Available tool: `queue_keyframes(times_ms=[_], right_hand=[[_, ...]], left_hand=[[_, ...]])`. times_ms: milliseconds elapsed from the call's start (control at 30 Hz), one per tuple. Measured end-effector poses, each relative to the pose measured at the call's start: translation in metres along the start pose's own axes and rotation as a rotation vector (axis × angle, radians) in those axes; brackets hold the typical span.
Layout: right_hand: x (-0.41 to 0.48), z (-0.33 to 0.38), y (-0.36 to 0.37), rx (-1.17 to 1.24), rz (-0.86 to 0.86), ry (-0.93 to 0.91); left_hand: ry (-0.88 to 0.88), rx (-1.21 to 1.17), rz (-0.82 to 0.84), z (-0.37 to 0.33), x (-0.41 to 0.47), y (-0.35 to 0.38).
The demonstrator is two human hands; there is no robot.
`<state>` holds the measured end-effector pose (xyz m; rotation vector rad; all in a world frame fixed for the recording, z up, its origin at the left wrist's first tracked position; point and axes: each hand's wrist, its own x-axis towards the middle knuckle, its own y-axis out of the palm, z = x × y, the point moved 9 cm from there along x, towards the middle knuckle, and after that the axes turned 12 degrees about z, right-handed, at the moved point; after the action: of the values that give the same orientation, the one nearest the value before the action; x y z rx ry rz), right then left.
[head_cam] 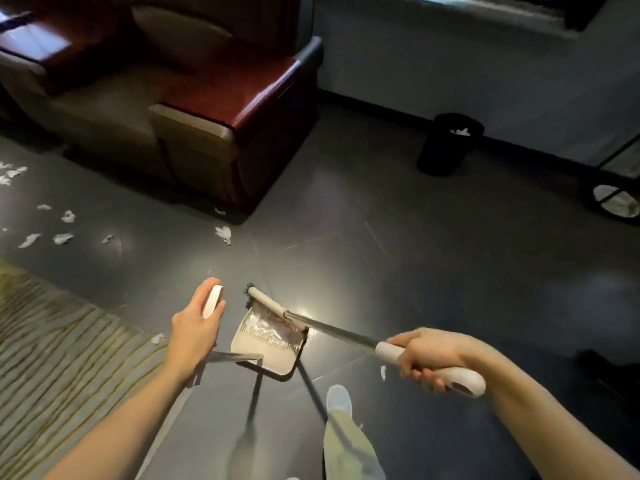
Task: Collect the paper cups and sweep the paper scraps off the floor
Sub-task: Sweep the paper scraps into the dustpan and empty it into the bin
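My left hand [195,327] grips the white top of the dustpan's long handle [212,301]. The beige dustpan [266,344] stands on the dark floor just right of that hand, with white paper scraps inside it. My right hand [427,356] grips the white handle of a broom [450,374]. Its metal shaft runs up and left to the broom head [263,299], which lies at the dustpan's mouth. More paper scraps [62,237] lie scattered on the floor at the left, one piece [223,233] near the sofa corner. No paper cups are in sight.
A brown and red sofa [194,109] fills the upper left. A black bin [450,143] with white paper in it stands by the back wall. A wheeled cart [616,199] is at the right edge. A striped rug [62,341] covers the lower left. My foot [339,400] is below the dustpan.
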<state>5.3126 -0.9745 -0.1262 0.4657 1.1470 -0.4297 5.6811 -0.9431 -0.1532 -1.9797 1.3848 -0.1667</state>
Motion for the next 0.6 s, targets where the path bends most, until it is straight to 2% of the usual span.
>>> queue_keyframes(times_ms=[133,233,433,600], right_hand=[[-0.031,-0.072,0.014,0.222,-0.136,-0.06],[-0.053,-0.122,0.022,0.367,-0.207,-0.07],[-0.064,-0.206,0.03,0.627,-0.298,-0.048],[-0.033,-0.251,0.05,0.669,-0.332,0.027]], left_hand=[[0.068,0.004,0.096,-0.006,-0.034,0.02],[0.129,0.032,0.227,-0.017,-0.056,0.04],[0.308,0.19,0.458,-0.041,-0.103,0.093],[0.413,0.312,0.567,-0.058,-0.135,0.14]])
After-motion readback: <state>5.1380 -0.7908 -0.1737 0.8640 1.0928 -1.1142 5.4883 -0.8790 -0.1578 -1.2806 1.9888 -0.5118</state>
